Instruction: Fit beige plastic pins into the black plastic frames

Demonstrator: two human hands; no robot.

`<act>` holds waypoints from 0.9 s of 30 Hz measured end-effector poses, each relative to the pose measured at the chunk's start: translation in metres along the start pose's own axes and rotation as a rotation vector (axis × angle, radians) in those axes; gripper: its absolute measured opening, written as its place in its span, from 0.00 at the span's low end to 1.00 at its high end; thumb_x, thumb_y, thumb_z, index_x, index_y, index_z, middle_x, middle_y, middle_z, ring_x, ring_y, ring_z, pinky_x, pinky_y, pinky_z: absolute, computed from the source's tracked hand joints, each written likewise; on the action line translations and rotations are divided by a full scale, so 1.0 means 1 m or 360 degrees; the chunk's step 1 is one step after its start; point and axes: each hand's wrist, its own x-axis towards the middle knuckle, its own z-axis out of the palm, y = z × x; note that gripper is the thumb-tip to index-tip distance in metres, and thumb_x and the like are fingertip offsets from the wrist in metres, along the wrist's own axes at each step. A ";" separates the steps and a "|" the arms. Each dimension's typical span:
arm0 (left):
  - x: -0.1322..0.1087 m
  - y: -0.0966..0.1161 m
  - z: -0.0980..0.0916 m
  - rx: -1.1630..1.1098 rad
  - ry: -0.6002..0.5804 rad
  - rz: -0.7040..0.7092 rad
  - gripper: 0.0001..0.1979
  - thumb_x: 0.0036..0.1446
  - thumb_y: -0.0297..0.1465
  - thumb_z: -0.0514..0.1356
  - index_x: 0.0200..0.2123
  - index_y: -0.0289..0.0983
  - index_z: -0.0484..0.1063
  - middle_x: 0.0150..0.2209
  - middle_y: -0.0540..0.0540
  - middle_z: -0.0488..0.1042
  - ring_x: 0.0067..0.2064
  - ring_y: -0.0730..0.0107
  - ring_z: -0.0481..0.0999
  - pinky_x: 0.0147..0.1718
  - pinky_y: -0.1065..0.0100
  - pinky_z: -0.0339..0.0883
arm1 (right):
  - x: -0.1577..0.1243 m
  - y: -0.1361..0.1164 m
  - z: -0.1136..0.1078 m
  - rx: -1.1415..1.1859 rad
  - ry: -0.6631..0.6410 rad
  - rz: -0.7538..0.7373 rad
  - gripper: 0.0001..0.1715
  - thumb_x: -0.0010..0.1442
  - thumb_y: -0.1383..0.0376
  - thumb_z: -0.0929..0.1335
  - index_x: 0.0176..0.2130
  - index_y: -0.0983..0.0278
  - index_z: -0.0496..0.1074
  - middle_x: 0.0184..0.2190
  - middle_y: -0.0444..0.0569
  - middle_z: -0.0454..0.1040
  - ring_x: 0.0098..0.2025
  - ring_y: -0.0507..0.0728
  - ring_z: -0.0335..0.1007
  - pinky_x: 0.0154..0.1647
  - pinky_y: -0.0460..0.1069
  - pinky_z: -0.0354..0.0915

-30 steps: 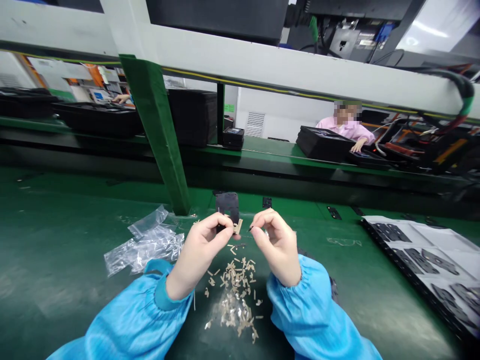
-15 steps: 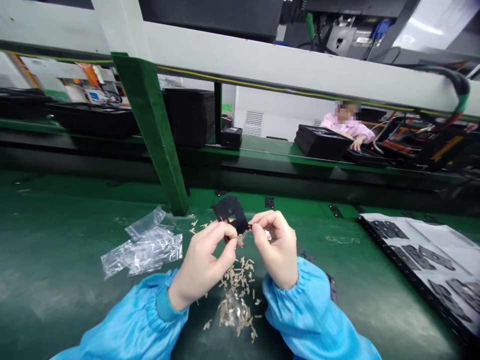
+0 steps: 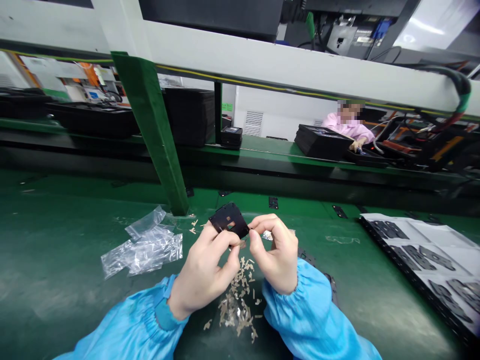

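The black perforated plate (image 3: 228, 220) is held raised above the desk (image 3: 56, 250), tilted, at the centre of the head view. The left hand (image 3: 204, 270) is closed in a pinch on the plate's lower edge. The right hand (image 3: 275, 255) is curled, with thumb and forefinger (image 3: 252, 235) pressed together at the plate's right corner; whether a small strip is held between them cannot be determined. The plate appears to be kept off the desk so that both faces and the corner remain reachable by the fingers.

Directly below the hands, a loose pile of beige strips (image 3: 236, 305) is spread on the green desk surface, within easy reach and apparently kept there for that reason. A crumpled clear plastic bag (image 3: 144, 245) lies to the left of the hands, apart from the pile. Both forearms are covered by blue sleeves (image 3: 300, 305) gathered at the wrist.

To the right, a black-edged tray (image 3: 408, 282) lined with white sheet is set at an angle, with rows of black plates (image 3: 420, 257) laid flat on it, separated so that they do not overlap. Beyond the rail, a co-worker in a pink smock (image 3: 347, 127) is seen with one hand (image 3: 357, 145) beside a black case (image 3: 322, 142).
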 end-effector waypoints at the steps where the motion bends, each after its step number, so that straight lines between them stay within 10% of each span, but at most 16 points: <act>1: 0.000 0.000 0.000 0.0008 0.0004 0.0005 0.07 0.53 0.20 0.53 0.29 0.37 0.64 0.30 0.48 0.64 0.33 0.70 0.66 0.31 0.71 0.63 | 0.000 0.000 0.000 0.0006 -0.0012 -0.0007 0.07 0.54 0.73 0.64 0.26 0.63 0.63 0.26 0.46 0.69 0.30 0.52 0.67 0.30 0.47 0.63; 15: 0.001 -0.004 -0.004 -0.0110 -0.0069 -0.0014 0.07 0.52 0.20 0.52 0.28 0.37 0.65 0.28 0.49 0.66 0.31 0.71 0.66 0.30 0.71 0.62 | 0.008 0.000 -0.012 0.0722 -0.0352 0.0609 0.07 0.56 0.69 0.65 0.27 0.64 0.65 0.28 0.44 0.66 0.31 0.50 0.63 0.32 0.45 0.62; 27: 0.003 -0.006 -0.009 -0.0375 -0.0240 -0.0124 0.07 0.53 0.23 0.51 0.26 0.38 0.63 0.30 0.48 0.69 0.33 0.69 0.67 0.31 0.69 0.62 | 0.005 -0.005 -0.010 0.0705 -0.0265 0.0551 0.07 0.56 0.71 0.65 0.26 0.64 0.64 0.27 0.42 0.65 0.30 0.49 0.62 0.31 0.44 0.60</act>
